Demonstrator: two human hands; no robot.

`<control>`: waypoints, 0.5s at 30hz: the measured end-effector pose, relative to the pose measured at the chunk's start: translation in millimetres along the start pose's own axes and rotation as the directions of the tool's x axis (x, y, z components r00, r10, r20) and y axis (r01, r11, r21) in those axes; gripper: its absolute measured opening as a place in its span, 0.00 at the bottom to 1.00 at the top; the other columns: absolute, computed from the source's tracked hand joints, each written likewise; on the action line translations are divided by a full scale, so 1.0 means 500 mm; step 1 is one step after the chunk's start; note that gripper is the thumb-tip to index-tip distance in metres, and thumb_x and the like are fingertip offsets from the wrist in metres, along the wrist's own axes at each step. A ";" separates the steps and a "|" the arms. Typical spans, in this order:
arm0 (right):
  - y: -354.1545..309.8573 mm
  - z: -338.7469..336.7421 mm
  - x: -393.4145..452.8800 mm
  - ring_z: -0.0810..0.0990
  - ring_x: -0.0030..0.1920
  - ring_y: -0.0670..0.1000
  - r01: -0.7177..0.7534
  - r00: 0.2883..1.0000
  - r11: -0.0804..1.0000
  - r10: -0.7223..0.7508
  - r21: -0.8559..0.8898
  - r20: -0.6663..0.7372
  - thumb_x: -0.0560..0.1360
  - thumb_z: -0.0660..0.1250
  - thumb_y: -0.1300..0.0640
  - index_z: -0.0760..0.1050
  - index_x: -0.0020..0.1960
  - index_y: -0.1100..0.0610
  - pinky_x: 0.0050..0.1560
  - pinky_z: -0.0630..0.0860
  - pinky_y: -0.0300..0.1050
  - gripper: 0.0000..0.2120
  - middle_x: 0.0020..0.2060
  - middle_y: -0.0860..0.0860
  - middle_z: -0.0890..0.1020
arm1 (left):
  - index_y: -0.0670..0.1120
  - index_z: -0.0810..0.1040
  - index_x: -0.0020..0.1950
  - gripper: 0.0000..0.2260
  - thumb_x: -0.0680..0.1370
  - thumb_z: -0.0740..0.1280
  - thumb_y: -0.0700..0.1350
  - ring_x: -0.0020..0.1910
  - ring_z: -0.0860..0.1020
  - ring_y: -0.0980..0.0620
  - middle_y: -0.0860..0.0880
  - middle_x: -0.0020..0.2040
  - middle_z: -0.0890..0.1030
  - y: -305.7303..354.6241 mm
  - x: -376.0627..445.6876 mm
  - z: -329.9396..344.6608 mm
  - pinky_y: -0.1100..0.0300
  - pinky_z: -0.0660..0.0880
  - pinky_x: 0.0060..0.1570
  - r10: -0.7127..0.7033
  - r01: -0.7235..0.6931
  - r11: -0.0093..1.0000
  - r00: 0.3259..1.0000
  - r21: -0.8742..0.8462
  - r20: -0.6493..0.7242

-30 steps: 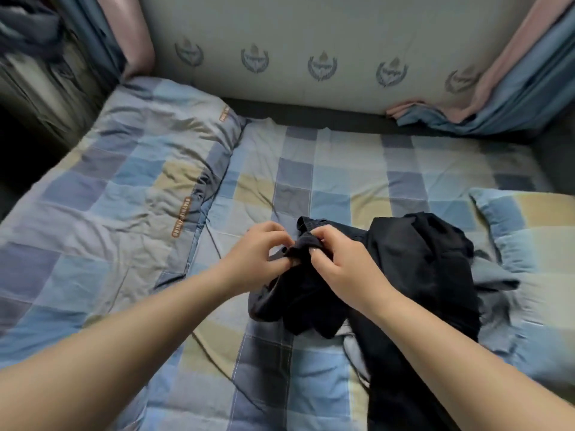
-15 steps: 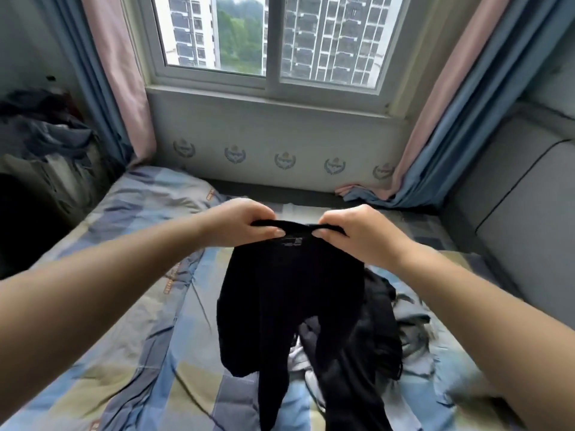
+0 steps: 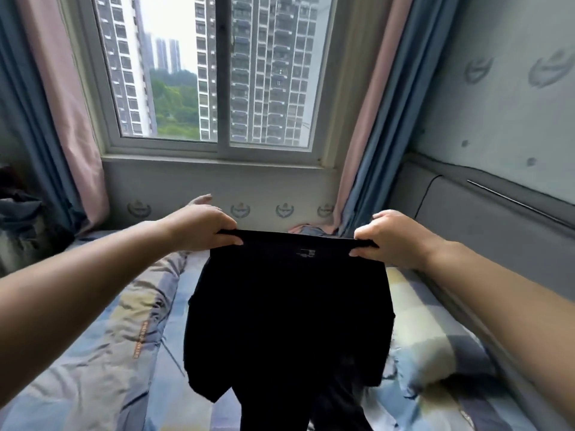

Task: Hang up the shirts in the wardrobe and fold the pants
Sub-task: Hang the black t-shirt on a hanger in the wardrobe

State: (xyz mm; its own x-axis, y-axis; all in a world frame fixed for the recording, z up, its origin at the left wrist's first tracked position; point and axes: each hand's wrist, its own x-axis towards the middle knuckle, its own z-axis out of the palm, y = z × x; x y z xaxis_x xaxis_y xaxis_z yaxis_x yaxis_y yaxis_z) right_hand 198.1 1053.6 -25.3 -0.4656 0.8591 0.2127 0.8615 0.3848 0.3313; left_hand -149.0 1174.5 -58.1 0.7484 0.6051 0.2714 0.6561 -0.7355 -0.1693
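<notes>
**A:** From the head camera, what did the hands have?

**B:** Both gripped the top edge of the black pants (image 3: 286, 309). The left hand (image 3: 199, 227) had its fingers (image 3: 231, 241) curled over the left end of the waistband, and the right hand (image 3: 389, 236) pinched the right end, thumb beneath and fingers folded over. The band ran taut and nearly level between them.

**A:** And where did the garment sit?

**B:** Held up in the air over the bed (image 3: 102, 343), hanging straight down, its lower part running out past the bottom edge of the view. A small pale label showed just below the waistband.

**A:** What room was there around it?

**B:** Checked bedding lay open to the left and right of the hanging cloth. The window (image 3: 217, 73) stood ahead beyond the bed's far edge, curtains (image 3: 361, 157) at both sides, and a padded headboard (image 3: 485, 219) bordered the right side. A dark heap of clothes (image 3: 18, 209) lay at the far left edge.
</notes>
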 end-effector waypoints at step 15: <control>-0.204 -0.245 -0.523 0.76 0.43 0.56 -0.648 0.757 0.751 0.654 -0.128 0.005 0.73 0.66 0.41 0.72 0.43 0.54 0.42 0.64 0.46 0.15 0.33 0.48 0.74 | 0.50 0.76 0.33 0.13 0.78 0.66 0.45 0.25 0.68 0.61 0.58 0.25 0.70 0.363 0.073 -0.090 0.69 0.65 0.29 0.217 -0.344 0.503 0.938 -0.793 -0.269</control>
State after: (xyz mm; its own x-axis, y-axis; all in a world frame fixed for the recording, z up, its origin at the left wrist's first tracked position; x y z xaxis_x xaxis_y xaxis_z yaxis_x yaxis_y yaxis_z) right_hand 207.2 748.6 -2.0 0.2120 0.9033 0.3729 0.9224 -0.3110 0.2290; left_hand -6.9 1049.7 -36.3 0.8184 0.3263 0.4730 -0.0044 -0.8196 0.5730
